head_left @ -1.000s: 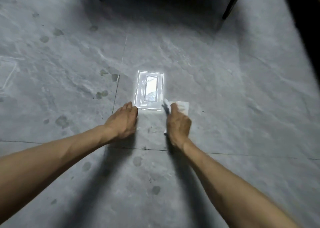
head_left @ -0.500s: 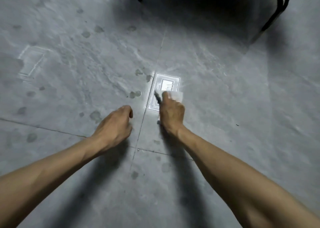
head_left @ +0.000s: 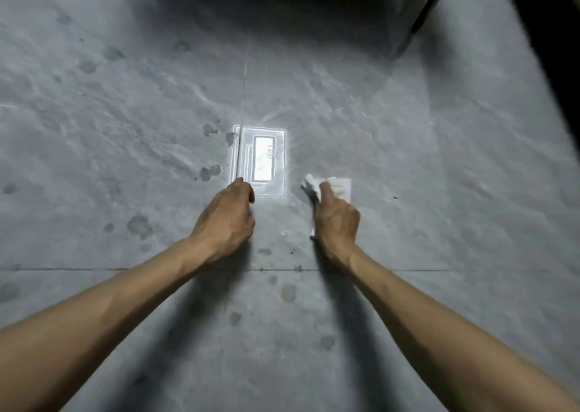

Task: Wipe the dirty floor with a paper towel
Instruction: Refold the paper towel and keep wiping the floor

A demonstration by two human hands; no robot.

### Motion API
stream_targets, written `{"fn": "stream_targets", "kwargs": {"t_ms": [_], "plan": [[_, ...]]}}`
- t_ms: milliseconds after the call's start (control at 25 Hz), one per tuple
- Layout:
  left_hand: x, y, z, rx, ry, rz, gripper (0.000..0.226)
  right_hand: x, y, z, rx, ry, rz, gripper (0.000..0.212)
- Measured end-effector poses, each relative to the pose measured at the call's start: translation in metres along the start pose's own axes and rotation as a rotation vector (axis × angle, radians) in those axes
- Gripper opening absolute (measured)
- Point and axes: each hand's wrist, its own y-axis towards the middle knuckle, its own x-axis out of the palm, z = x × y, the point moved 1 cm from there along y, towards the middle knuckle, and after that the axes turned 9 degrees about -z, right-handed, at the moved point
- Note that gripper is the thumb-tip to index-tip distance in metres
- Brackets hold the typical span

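A white paper towel [head_left: 340, 186] lies flat on the grey tiled floor [head_left: 439, 192], and my right hand [head_left: 335, 220] presses down on it, with the towel showing past the fingers. My left hand [head_left: 227, 220] rests on the floor to the left, fingers curled under, holding nothing. Dark round stains [head_left: 209, 172] dot the floor left of the hands, and more stains [head_left: 288, 292] lie between my forearms. Small black specks [head_left: 293, 250] sit near the tile joint.
A bright rectangular light reflection [head_left: 263, 160] shines on the floor just beyond the hands. Black furniture legs [head_left: 426, 7] and a dark shadow stand at the top. A dark edge [head_left: 552, 51] runs down the right side.
My right hand has slid the towel to the right, off the bright reflection. My left hand has moved forward, up to the reflection's near corner. The camera view has shifted.
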Motion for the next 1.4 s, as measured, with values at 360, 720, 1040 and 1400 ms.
{"fn": "stream_targets", "kwargs": {"t_ms": [360,720,1040,1400], "plan": [[0.005,0.003,0.031,0.075,-0.018,-0.074,0.031,-0.045,0.042,0.15,0.08,-0.24,-0.024,0.035],[0.034,0.024,0.056,0.08,0.032,0.028,0.023,0.003,0.004,0.039,-0.206,-0.095,0.042,0.018],[0.051,0.049,0.084,0.091,0.101,0.021,0.011,-0.055,-0.033,0.233,-0.05,-0.317,-0.066,0.029],[0.05,0.063,0.076,0.016,0.05,-0.075,0.016,-0.019,0.04,0.111,0.276,0.042,0.119,0.019]]}}
